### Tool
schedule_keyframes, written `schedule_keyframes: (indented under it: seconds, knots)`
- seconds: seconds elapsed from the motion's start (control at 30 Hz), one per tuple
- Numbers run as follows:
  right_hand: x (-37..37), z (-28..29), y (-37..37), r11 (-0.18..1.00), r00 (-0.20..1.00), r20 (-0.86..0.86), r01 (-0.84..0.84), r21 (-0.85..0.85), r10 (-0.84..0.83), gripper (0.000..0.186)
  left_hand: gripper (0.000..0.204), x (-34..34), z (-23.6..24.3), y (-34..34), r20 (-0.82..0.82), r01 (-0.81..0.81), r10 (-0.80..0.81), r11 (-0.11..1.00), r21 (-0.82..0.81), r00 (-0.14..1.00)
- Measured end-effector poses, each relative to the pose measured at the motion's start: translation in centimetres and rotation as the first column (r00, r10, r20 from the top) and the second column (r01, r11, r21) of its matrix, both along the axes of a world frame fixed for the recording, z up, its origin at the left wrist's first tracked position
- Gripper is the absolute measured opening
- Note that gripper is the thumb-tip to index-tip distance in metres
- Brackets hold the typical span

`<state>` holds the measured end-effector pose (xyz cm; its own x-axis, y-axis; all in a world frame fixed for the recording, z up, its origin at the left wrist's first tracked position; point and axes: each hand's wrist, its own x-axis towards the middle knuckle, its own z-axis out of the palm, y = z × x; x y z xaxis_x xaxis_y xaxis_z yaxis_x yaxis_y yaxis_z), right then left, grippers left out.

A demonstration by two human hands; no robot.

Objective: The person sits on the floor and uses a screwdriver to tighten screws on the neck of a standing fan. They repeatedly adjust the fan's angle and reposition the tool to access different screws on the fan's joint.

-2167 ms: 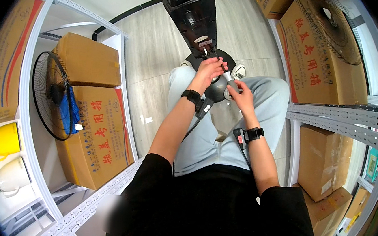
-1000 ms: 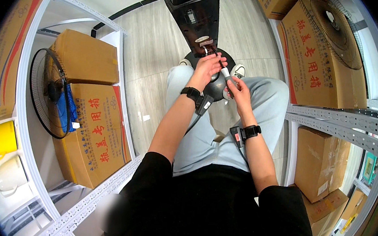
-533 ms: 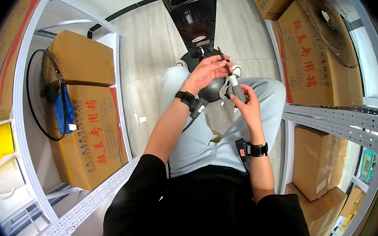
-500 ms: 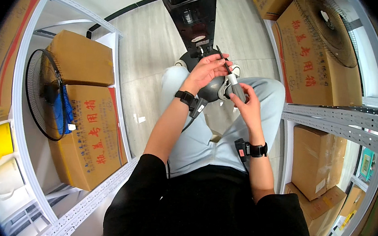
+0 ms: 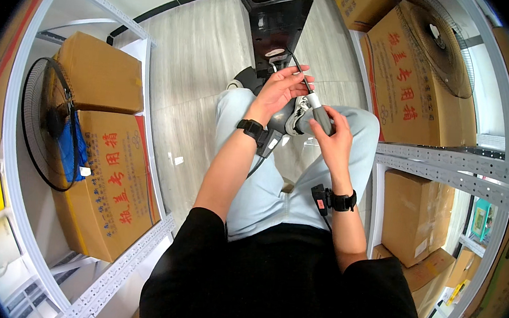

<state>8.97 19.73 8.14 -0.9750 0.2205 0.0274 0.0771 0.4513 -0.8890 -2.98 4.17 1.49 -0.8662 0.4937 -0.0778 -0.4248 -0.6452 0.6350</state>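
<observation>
Head view — my right hand (image 5: 336, 136) wraps around a grey-handled tool (image 5: 323, 121), and at its ten o'clock my left hand (image 5: 277, 93), half-curled, meets the dark shaft (image 5: 307, 85) — gripping, I can't tell.

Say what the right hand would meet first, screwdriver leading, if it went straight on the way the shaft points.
Most likely the glossy black column, near its lower end: the screwdriver in the right hand points up-left at it, its tip overlapping it in view. Depth and contact are unclear.
</observation>
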Motion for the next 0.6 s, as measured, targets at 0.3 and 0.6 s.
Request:
schedule_keyframes:
  seconds: [0.3, 0.6]
  knots:
    - [-0.8, 0.6, -0.6, 0.999, 0.999, -0.053, -0.007, 0.047, 0.010, 0.041, 0.033, -0.2, -0.3, -0.4, 0.022, -0.069, 0.068, 0.997, 0.046, 0.997]
    - [-1.5, -0.3, -1.1, 0.851, 0.965, 0.261, 0.120, -0.511, 0.021, 0.032, 0.036, -0.5, -0.4, -0.4, 0.018, -0.120, 0.119, 0.992, 0.040, 0.993]
